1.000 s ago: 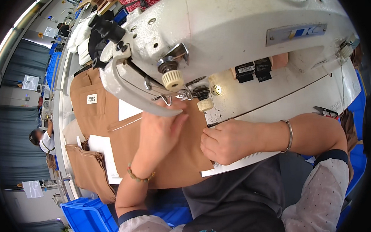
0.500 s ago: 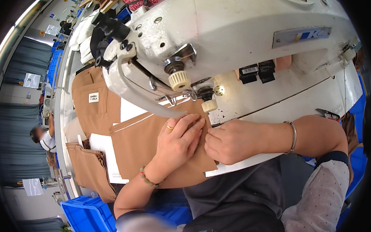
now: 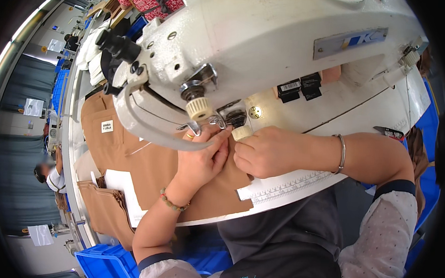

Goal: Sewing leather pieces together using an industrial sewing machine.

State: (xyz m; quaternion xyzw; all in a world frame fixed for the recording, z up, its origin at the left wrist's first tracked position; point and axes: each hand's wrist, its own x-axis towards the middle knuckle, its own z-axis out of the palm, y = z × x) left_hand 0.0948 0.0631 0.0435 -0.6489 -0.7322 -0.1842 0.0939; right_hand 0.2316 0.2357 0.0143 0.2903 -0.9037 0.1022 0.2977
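Observation:
The white sewing machine (image 3: pixel 258 35) fills the top, its presser foot area (image 3: pixel 218 121) just above my hands. A brown fabric piece (image 3: pixel 204 201) lies under both hands. My left hand (image 3: pixel 201 158) rests on it, fingers closed and bent toward the foot, fingertips partly hidden behind the curved guard (image 3: pixel 138 119). My right hand (image 3: pixel 264 151) is beside it, fingers curled in a pinch at the fabric's right edge, close to the cream knob (image 3: pixel 240 132). Further left is a brown panel (image 3: pixel 95 122) with a small white label.
Folded brown pieces (image 3: pixel 103 208) and white paper (image 3: pixel 119 186) lie at left, blue crates (image 3: pixel 108 264) below. Scissors (image 3: pixel 389 131) and a printed ruler strip (image 3: pixel 290 190) are at right, dark small packets (image 3: pixel 298 85) under the machine arm. Co-workers (image 3: pixel 49 175) are beyond the table.
My left hand moved down-right from under the foot, then back up toward it. My right hand and the fabric's near edge moved up toward the machine, exposing more ruler.

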